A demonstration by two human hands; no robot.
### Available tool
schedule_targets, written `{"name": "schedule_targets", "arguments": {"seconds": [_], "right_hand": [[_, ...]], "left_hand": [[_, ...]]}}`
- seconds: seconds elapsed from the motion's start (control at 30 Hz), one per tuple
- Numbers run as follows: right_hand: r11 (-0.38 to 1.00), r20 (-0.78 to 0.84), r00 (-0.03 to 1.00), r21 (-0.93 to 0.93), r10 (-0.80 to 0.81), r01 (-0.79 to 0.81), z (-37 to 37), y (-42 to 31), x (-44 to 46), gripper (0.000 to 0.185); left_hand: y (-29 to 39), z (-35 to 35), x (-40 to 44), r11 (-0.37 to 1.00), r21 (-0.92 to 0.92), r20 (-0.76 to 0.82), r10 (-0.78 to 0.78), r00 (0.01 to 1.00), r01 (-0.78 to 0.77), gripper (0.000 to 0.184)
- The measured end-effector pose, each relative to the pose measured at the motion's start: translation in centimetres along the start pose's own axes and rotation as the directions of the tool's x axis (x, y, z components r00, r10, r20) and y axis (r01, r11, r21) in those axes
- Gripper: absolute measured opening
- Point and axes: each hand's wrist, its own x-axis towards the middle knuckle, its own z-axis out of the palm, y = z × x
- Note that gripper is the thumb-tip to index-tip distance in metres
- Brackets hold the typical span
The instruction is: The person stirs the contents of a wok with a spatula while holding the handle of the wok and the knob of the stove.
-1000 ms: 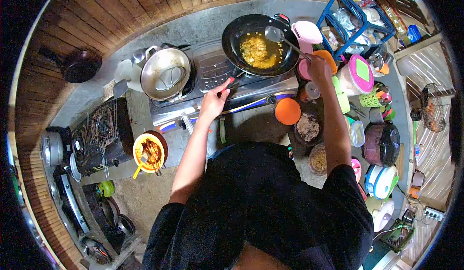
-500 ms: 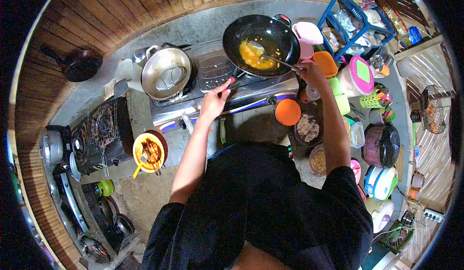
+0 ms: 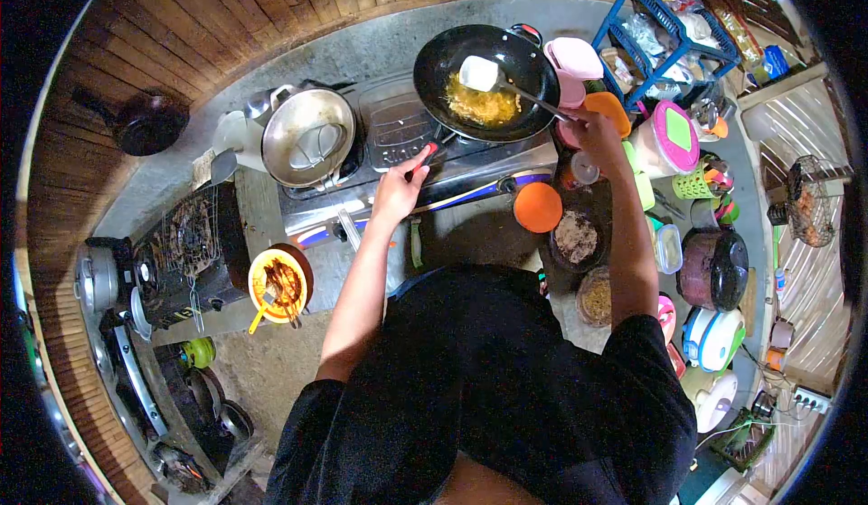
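A black wok (image 3: 533, 80) sits on the right burner of the gas stove (image 3: 533, 163), with yellow, egg-like food (image 3: 484, 109) in oil at its bottom. My left hand (image 3: 398, 190) is closed around the wok's handle (image 3: 429, 151), whose tip shows red. My right hand (image 3: 592, 134) grips the long handle of a metal spatula (image 3: 479, 73). The spatula's bright blade is over the far side of the food, inside the wok; whether it touches the food I cannot tell.
A metal pan (image 3: 344, 157) with a strainer-like tool stands on the left burner. An orange lid (image 3: 538, 207) and bowls of dry food are nearer me. Plastic containers (image 3: 667, 148) and a blue rack (image 3: 624, 3) crowd the right. A sauce bowl (image 3: 307, 274) stands at left.
The spatula blade has risen from within the yellow food to above it, its face now bright. My right hand has shifted slightly right. My left hand stays on the handle.
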Motion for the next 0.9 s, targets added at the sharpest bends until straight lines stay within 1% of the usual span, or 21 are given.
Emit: {"name": "schedule_targets", "arguments": {"seconds": [0.03,0.1,0.13,0.2,0.23,0.3,0.33,0.4,0.43,0.5,0.53,0.6,0.63,0.7,0.73,0.83,0.9], "right_hand": [[1.000,-0.003,1.000,-0.001,0.001,-0.001,0.1,0.3,0.2,0.026],[0.978,-0.122,0.992,-0.206,-0.003,-0.022,0.6,1.2,0.5,0.025],[0.978,-0.124,0.992,-0.207,-0.003,-0.022,0.6,1.6,0.4,0.025],[0.956,-0.221,0.973,-0.292,-0.066,-0.001,0.7,2.3,0.3,0.025],[0.956,-0.219,0.973,-0.293,-0.069,0.002,1.2,3.4,0.6,0.025],[0.953,-0.217,0.976,-0.289,0.028,-0.092,1.8,5.2,1.2,0.024],[0.953,-0.214,0.976,-0.290,0.028,-0.091,1.7,5.8,1.2,0.024],[0.964,-0.068,0.994,-0.257,-0.089,0.069,0.9,6.2,1.1,0.023],[0.964,-0.067,0.994,-0.257,-0.088,0.068,0.5,5.9,0.9,0.023],[0.998,0.040,0.998,-0.047,-0.039,0.041,-0.2,5.2,0.4,0.024],[0.998,0.040,0.998,-0.047,-0.038,0.040,-0.2,5.1,0.3,0.024],[0.993,0.104,0.987,0.009,-0.122,0.122,-0.2,4.9,0.1,0.026],[0.993,0.103,0.987,0.010,-0.122,0.121,-0.1,4.7,0.1,0.026],[0.981,0.227,0.969,0.187,-0.093,0.051,0.1,4.2,0.0,0.022],[0.981,0.227,0.969,0.188,-0.094,0.052,0.3,4.0,0.1,0.022],[0.970,0.258,0.962,0.244,-0.085,0.020,1.1,3.8,0.3,0.021],[0.928,0.210,0.968,0.368,-0.140,0.054,1.4,3.6,0.6,0.021]], "left_hand": [[0.1,0.0,0.0,1.000,0.003,0.001,-0.004,1.000,0.004,0.039],[0.1,0.0,0.0,1.000,0.005,-0.010,0.019,1.000,-0.019,0.040],[0.0,0.0,0.1,0.999,0.008,-0.022,0.038,0.999,-0.038,0.040],[-0.1,0.1,0.1,0.999,-0.008,-0.021,0.032,0.999,-0.032,0.040],[-0.1,0.1,0.1,0.999,-0.023,-0.018,0.025,1.000,-0.025,0.040],[-0.1,0.1,0.1,1.000,-0.026,-0.014,0.009,1.000,-0.009,0.040],[-0.1,0.1,0.1,1.000,-0.027,-0.007,-0.003,1.000,0.003,0.040],[-0.1,0.1,0.1,1.000,-0.022,-0.006,0.000,1.000,0.000,0.040],[0.0,0.1,0.1,1.000,-0.016,-0.008,0.005,1.000,-0.005,0.040],[-0.4,0.2,0.2,0.999,-0.031,-0.011,0.029,1.000,-0.029,0.040],[-0.5,0.3,0.2,0.997,-0.047,-0.015,0.053,0.998,-0.054,0.040],[-0.6,0.3,0.2,0.997,-0.050,-0.014,0.054,0.998,-0.054,0.040],[-0.5,0.2,0.2,0.997,-0.053,-0.013,0.054,0.998,-0.055,0.040],[-0.1,0.1,0.1,0.999,-0.045,-0.008,0.026,1.000,-0.026,0.040],[0.2,0.0,0.0,0.999,-0.037,-0.004,-0.003,1.000,0.003,0.040],[0.4,-0.1,-0.1,0.999,-0.033,0.000,-0.007,1.000,0.007,0.039],[0.3,0.0,0.0,0.999,-0.032,-0.007,0.002,1.000,-0.002,0.039]]}}
